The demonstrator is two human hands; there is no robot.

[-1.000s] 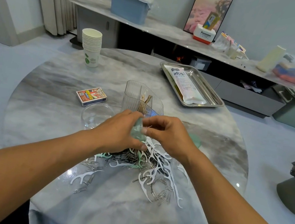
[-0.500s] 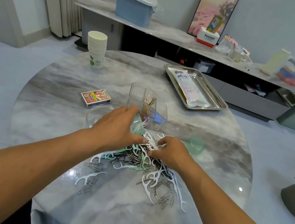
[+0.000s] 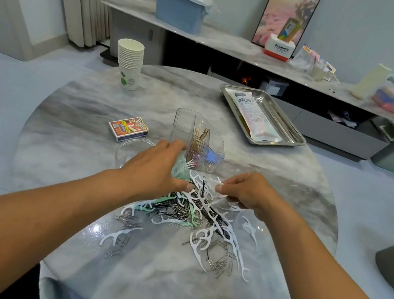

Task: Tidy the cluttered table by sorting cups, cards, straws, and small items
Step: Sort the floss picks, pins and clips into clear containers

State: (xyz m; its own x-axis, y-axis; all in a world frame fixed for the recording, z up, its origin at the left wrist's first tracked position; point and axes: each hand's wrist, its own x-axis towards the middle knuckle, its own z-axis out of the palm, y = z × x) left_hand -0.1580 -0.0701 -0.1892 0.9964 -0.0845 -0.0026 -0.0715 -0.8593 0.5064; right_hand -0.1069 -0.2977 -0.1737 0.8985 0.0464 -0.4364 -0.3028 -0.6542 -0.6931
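Observation:
A heap of white and green floss picks, paper clips and black hairpins (image 3: 195, 217) lies on the round marble table (image 3: 71, 115). My left hand (image 3: 158, 169) grips a bunch of green floss picks (image 3: 179, 168) just in front of a clear divided organizer (image 3: 197, 140) that holds small clips. My right hand (image 3: 248, 193) pinches a white floss pick (image 3: 216, 182) above the heap's far right side. A stack of paper cups (image 3: 129, 62) stands at the far left. A card box (image 3: 128, 128) lies left of the organizer.
A clear shallow dish (image 3: 127, 148) sits behind my left hand. A steel tray (image 3: 293, 129) with a straw packet (image 3: 251, 114) lies at the far right of the table. A low shelf with a blue bin (image 3: 179, 4) runs behind.
My right hand dropped from beside my left hand into the heap, then rose pinching a white floss pick. My left hand stayed put with the green picks.

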